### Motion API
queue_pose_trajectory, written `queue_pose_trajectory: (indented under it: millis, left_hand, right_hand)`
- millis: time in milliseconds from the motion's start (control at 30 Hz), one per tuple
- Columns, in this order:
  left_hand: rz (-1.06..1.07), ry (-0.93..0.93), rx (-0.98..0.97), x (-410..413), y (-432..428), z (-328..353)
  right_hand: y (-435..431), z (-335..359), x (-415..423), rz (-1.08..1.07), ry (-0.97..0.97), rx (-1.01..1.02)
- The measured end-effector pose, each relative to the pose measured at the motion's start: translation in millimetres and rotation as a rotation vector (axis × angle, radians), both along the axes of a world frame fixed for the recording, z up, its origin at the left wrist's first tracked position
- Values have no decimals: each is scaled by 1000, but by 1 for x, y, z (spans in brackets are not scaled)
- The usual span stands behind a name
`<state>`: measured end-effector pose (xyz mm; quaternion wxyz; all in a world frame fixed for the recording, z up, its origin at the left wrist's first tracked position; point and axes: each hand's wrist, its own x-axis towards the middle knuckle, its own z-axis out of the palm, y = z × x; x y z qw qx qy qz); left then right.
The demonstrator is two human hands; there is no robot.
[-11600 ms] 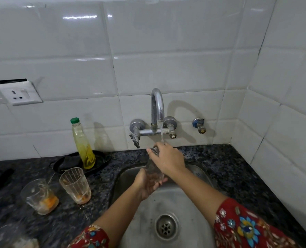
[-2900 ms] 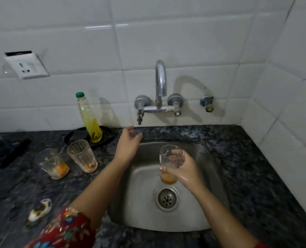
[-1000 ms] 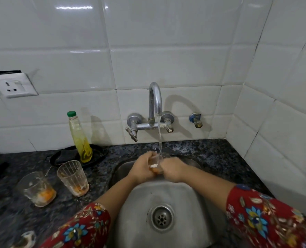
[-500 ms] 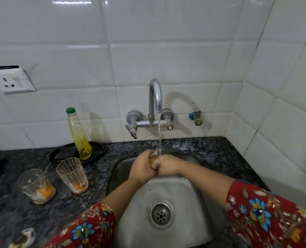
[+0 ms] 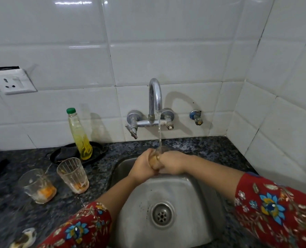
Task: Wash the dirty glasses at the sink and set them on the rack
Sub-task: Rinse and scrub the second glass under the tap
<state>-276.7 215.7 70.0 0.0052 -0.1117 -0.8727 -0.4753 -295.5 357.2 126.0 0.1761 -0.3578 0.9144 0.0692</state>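
Water runs from the chrome tap [image 5: 155, 97] into a clear glass [image 5: 155, 159] with orange residue. I hold this glass over the steel sink [image 5: 184, 190], my left hand [image 5: 142, 166] and my right hand [image 5: 172, 162] both wrapped around it, so most of it is hidden. Two more dirty glasses stand on the dark counter at the left: one ribbed [image 5: 73, 175], one wider with orange dregs [image 5: 37, 185]. No rack is in view.
A yellow soap bottle with a green cap [image 5: 79, 135] stands on a black dish [image 5: 62, 154] behind the glasses. The sink drain [image 5: 162, 213] is below my hands. White tiled walls close in at the back and right. A wall socket [image 5: 11, 83] sits at the left.
My hands stay closed around the glass under the running water; the view has hardly shifted since half a second ago.
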Motion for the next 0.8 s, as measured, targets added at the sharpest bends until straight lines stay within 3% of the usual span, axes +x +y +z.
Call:
queue_pose_trajectory:
  millis: [67,100,133,233,300,367,467,500,567,667,733,800]
  left_hand:
    - [-70,-7,-1,0,-7,3]
    - [-88,-6,-2,1,-8,5]
    - [-90,-1,-10,2,-8,6]
    - [42,27,-112,5,-2,0]
    - [126,42,-111,5,-1,-4]
    - [104,68,-62,4,-6,-6]
    - [-18,34,47,2,-14,2]
    - [-28,18,45,2,-14,4]
    - [22,34,-32,0,-10,1]
    - [154,83,-106,2,-5,-8]
    - [78,24,-76,2,-10,-4]
    - [-90,-61,-95,1,-17,2]
  right_hand:
    - [8,-4,-2,182,335,111]
    - [11,-7,-1,286,414,126]
    - [11,-10,0,280,396,106]
    - [-3,-17,9,-204,23,-109]
    - [-9,-25,8,-341,-81,-257]
    - [-4,-25,10,-185,23,-252]
    - [17,-20,-5,357,499,-204]
    - [20,-20,-8,422,545,-164]
    - [12,-24,-4,203,410,-141]
    - [-7,-34,-1,-358,-151,-370]
    - [-2,-37,-5,-290,-182,-388]
    - [12,-41,-8,47,99,-258]
